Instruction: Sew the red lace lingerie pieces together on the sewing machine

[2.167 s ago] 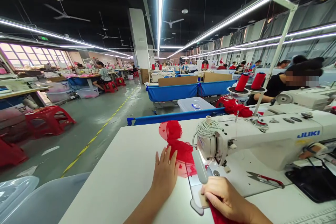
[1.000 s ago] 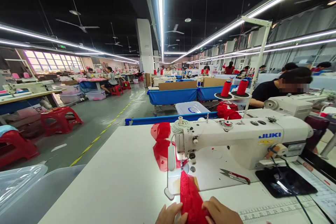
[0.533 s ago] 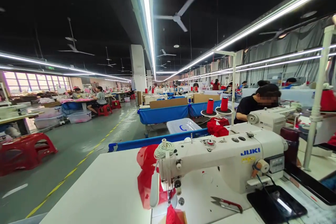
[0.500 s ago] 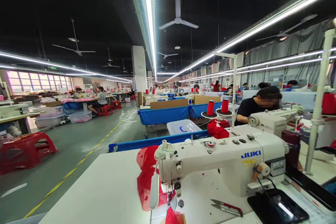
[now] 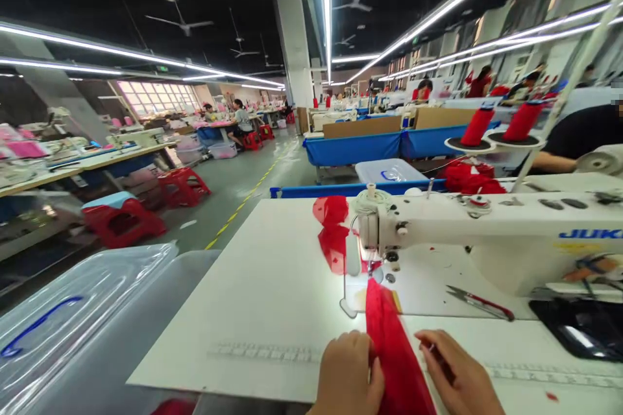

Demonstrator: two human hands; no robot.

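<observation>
A long strip of red fabric (image 5: 392, 343) runs from under the needle area of a white sewing machine (image 5: 438, 230) toward me. My left hand (image 5: 346, 373) is closed on its left edge, with the thumb lying over the cloth. Just right of the strip, my right hand (image 5: 457, 373) has its fingers curled and the tips pinched together; what is between them, if anything, cannot be made out. Sheer red pieces (image 5: 333, 243) lie on the white table (image 5: 253, 285) behind the machine head. Thread snips (image 5: 479, 301) with a red handle rest on the machine bed.
A black tray or device (image 5: 569, 324) sits at the right. Red thread cones (image 5: 477, 126) stand behind the machine. Clear plastic bins (image 5: 87, 311) adjoin the table's left side. Red stools (image 5: 124, 220) stand across the aisle. A co-worker's arm (image 5: 555, 161) shows at the right.
The view has swung down and to the right in the room's left direction, so the machine appears farther right. Both my hands have come into view at the red strip.
</observation>
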